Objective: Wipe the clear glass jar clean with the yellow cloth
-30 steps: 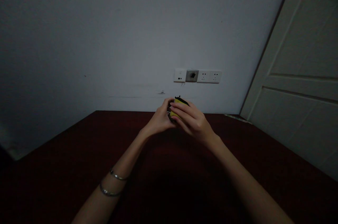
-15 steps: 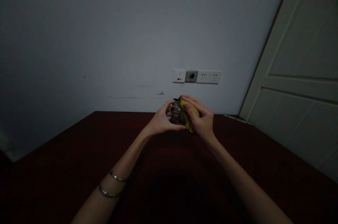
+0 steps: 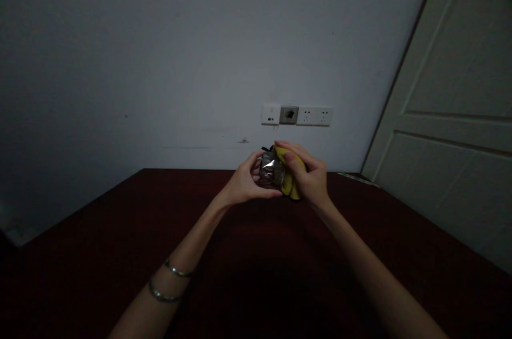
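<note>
My left hand (image 3: 242,183) grips a small clear glass vessel (image 3: 272,172), with the thumb under it and the fingers curled round its far left side. Whether it is a cup or a jar I cannot tell. In my right hand (image 3: 314,179) is a yellow cloth (image 3: 291,185) with a dark edge, bunched under the thumb and pressed against the right side of the glass. A bright reflection shows on the glass. Both hands are raised above the dark red table, and part of the glass is hidden by the cloth and fingers.
The dark red table (image 3: 192,222) runs up to a pale wall (image 3: 192,62). On the wall is a row of sockets and a switch (image 3: 296,115). A white panelled door (image 3: 448,115) stands at the right. A thin flat strip (image 3: 358,179) lies at the table's back right.
My right hand with the yellow cloth has shifted slightly right, baring more of the glass, which now catches a bright reflection. My left hand stays nearly in place.
</note>
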`<state>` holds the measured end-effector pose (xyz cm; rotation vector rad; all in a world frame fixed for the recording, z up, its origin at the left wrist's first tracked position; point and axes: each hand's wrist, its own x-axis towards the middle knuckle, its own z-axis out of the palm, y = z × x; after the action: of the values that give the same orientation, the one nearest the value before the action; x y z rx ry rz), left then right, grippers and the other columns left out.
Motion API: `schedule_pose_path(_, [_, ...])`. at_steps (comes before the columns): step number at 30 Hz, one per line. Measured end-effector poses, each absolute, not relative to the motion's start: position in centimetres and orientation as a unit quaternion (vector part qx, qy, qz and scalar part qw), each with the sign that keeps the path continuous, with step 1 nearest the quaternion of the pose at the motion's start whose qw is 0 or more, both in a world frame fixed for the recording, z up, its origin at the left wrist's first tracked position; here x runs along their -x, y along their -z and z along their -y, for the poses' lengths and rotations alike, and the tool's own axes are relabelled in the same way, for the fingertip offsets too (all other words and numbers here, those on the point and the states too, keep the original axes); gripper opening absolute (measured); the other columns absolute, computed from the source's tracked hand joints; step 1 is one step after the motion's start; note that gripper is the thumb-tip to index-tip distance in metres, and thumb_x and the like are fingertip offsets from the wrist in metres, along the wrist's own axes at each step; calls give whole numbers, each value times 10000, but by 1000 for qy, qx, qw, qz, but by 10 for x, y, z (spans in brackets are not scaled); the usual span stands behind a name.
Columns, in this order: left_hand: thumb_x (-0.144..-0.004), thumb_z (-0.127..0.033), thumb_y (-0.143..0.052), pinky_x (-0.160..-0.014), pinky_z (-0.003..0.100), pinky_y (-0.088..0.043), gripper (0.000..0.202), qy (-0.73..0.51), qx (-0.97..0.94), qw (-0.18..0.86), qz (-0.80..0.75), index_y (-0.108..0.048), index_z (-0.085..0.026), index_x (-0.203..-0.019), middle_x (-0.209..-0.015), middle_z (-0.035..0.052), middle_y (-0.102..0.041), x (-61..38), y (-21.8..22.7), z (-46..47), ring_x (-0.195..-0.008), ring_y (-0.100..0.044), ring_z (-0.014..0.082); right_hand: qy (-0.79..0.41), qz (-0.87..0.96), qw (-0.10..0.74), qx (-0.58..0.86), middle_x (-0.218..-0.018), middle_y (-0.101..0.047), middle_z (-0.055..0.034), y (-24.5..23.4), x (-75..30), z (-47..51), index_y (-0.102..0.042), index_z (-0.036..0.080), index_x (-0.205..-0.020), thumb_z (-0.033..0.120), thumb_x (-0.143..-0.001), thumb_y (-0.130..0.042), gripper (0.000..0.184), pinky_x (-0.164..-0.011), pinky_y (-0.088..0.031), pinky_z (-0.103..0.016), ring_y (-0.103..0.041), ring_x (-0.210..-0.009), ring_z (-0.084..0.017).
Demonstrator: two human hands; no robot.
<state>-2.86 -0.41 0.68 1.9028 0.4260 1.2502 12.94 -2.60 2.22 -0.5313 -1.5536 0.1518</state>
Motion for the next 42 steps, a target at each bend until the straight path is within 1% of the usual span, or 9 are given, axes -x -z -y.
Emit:
schedule_pose_path(4, [-467,-217,-851,-908,467,-494,796,-495,-751,397,-182,-440,-179,-1147,-1177,122,-559,29,-10,7,-1033,-602,259,-134,670,684,256,-1072,-706,-40,-22,-132,22,-707,245,-963,323,-864,-557,196,-974,-477,-443,-639,-1036,-186])
schedule_pose_path(8, [-454,-220,-850,-897,466,-494,794,-503,-744,394,-193,-456,-175,-1142,-1154,120,-584,29,-11,6,-1011,-614,259,-49,694,679,233,-1045,-706,-43,-24,-129,32,-709,249,-956,256,-861,-559,178,-947,-494,-433,-642,-1011,-186])
schedule_pose_path(14, [-492,-246,-832,-836,420,-518,726,-526,-735,382,-192,-485,-161,-1125,-1045,93,-642,29,-13,7,-938,-641,250,75,746,635,186,-1099,-685,-56,-26,-127,43,-682,251,-1063,188,-832,-577,261,-918,-515,-425,-636,-1028,-209])
schedule_pose_path(22, [-462,-251,-833,-792,394,-520,648,-503,-721,432,-202,-531,-142,-1025,-983,88,-656,27,-17,12,-897,-644,241,-18,700,668,252,-1030,-711,-45,-35,-128,43,-711,254,-979,231,-857,-563,193,-910,-521,-411,-648,-1005,-190])
schedule_pose_path(25, [-505,-244,-809,-775,381,-523,627,-502,-729,415,-211,-535,-136,-1058,-989,93,-663,26,-19,12,-879,-647,228,57,721,651,232,-1066,-697,-56,-33,-126,46,-693,255,-1034,210,-852,-569,224,-900,-525,-418,-645,-1005,-196])
schedule_pose_path(30, [-536,-190,-758,-710,332,-529,548,-512,-739,370,-237,-541,-131,-1035,-922,66,-667,25,-16,8,-808,-642,194,171,798,558,147,-1123,-677,-83,-28,-129,44,-635,239,-1153,164,-821,-606,342,-931,-502,-448,-629,-1046,-219])
schedule_pose_path(32, [-555,-200,-756,-713,325,-526,551,-505,-747,356,-244,-536,-133,-1056,-933,65,-659,25,-15,7,-816,-638,190,161,806,549,150,-1134,-672,-82,-29,-130,42,-632,241,-1159,170,-828,-599,341,-934,-500,-451,-625,-1052,-220])
schedule_pose_path(38, [-508,-300,-832,-761,358,-518,757,-484,-778,307,-257,-497,-130,-1165,-1020,92,-633,29,-16,11,-858,-625,209,44,739,628,240,-1059,-696,-64,-35,-128,45,-699,244,-1031,207,-844,-583,223,-903,-527,-425,-645,-1002,-204])
schedule_pose_path(42, [-512,-290,-823,-724,335,-516,749,-480,-789,280,-263,-498,-135,-1169,-984,77,-644,30,-20,13,-827,-624,202,58,743,625,234,-1081,-689,-57,-34,-127,48,-687,262,-1053,213,-853,-572,236,-907,-525,-438,-639,-1016,-207])
